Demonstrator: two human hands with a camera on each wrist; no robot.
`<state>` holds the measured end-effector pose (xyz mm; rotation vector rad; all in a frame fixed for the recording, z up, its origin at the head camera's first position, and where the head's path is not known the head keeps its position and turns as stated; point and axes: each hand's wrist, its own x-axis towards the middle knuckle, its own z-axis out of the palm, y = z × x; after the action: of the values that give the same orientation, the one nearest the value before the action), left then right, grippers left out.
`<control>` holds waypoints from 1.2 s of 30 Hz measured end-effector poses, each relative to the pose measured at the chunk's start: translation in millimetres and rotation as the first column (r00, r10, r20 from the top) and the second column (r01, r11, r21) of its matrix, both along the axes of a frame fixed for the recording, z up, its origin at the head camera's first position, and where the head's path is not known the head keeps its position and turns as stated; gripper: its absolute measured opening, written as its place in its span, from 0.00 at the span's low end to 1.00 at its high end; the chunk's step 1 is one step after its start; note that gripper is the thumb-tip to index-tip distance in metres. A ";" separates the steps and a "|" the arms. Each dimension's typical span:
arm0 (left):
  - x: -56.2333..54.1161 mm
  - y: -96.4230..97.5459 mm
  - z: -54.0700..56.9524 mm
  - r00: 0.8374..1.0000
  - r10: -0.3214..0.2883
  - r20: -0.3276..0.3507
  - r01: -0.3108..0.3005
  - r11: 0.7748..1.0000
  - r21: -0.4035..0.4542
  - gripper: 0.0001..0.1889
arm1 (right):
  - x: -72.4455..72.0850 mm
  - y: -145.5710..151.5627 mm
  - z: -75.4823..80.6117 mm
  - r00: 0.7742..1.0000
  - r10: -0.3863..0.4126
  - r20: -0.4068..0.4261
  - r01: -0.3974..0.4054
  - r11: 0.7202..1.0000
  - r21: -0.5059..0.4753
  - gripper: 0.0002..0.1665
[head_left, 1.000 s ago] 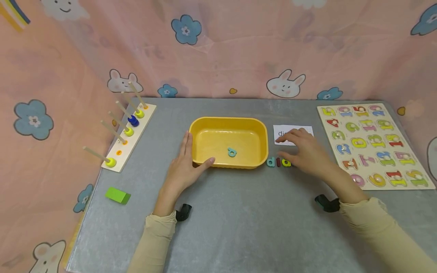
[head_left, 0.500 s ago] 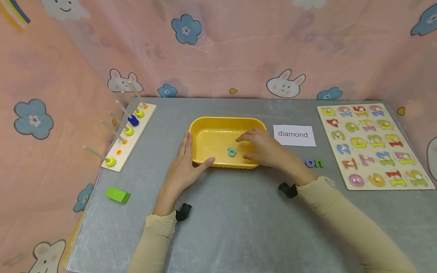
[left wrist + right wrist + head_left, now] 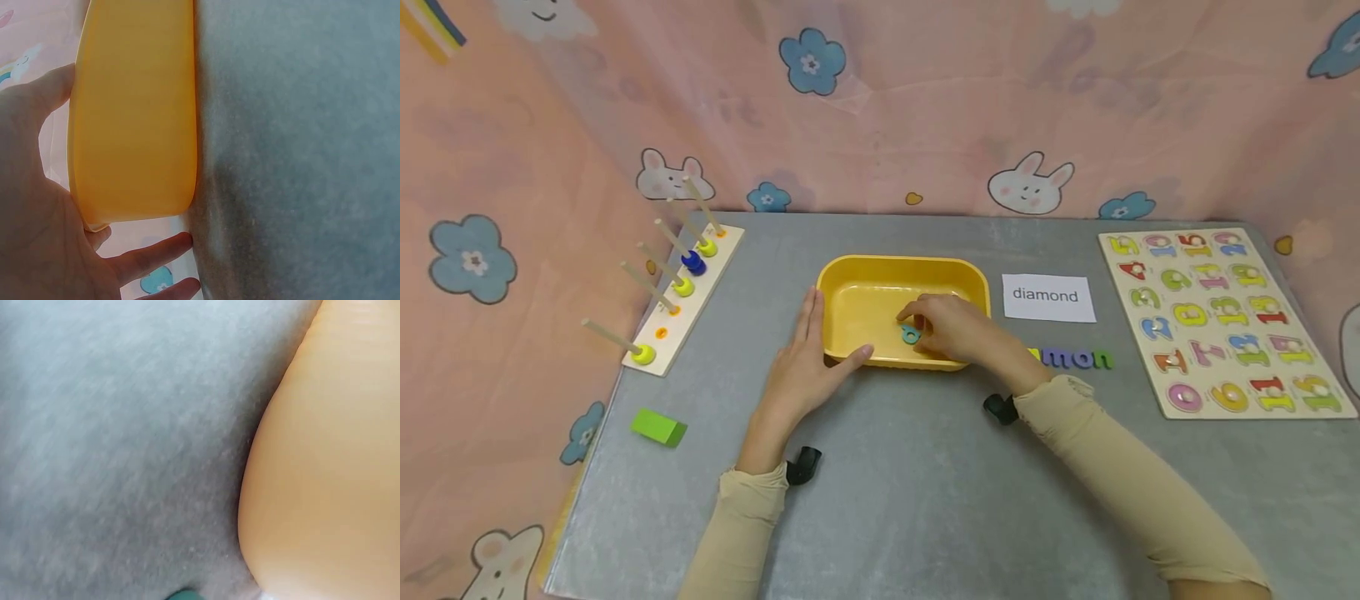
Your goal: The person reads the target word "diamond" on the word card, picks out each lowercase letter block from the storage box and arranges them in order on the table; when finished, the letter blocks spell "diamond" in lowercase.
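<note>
A small teal toy letter (image 3: pixel 911 334) lies in the yellow tray (image 3: pixel 904 265). Over it reaches my right hand (image 3: pixel 955 325), the index finger and thumb bent on either side with the letter showing between them. My left hand (image 3: pixel 801 367) rests against the tray's left end, its fingers straight along the wall and its thumb on the near rim. In the left wrist view, that hand (image 3: pixel 44 181) has thumb and fingers spread about the tray's corner (image 3: pixel 134 125). The right wrist view shows the tray's outer wall (image 3: pixel 325 475); the right hand's fingers are out of that view.
Right of the tray, several coloured letters (image 3: pixel 1081 357) stand in a row, partly hidden by the right arm. Behind them lies a card (image 3: pixel 1049 297) reading "diamond". A number puzzle board (image 3: pixel 1217 321) is far right; a peg stand (image 3: pixel 696 304) and a green block (image 3: pixel 658 427) are left.
My right hand has moved left from the letter row into the tray, its finger and thumb closing in around the teal letter. The left hand stays at the tray.
</note>
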<state>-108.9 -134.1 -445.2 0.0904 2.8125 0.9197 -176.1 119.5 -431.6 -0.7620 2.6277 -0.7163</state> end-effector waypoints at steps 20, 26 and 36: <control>0.2 2.7 0.1 1.000 -0.006 -0.003 0.006 1.000 0.002 0.60 | 13.3 17.4 11.0 0.990 -0.111 -0.083 0.102 0.988 -0.113 0.20; 0.4 2.4 -0.8 1.000 -0.004 -0.005 0.004 1.000 0.009 0.60 | 31.9 59.3 21.1 0.948 -0.212 -0.237 0.169 0.968 -0.188 0.23; 1.3 1.2 -0.4 1.000 0.005 -0.002 -0.005 1.000 0.010 0.60 | 58.7 144.1 33.7 0.914 -0.319 -0.252 0.308 0.948 -0.085 0.24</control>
<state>-107.6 -133.0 -445.6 0.0858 2.8117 0.9358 -117.4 263.6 -397.9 -0.4748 3.0295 -0.8077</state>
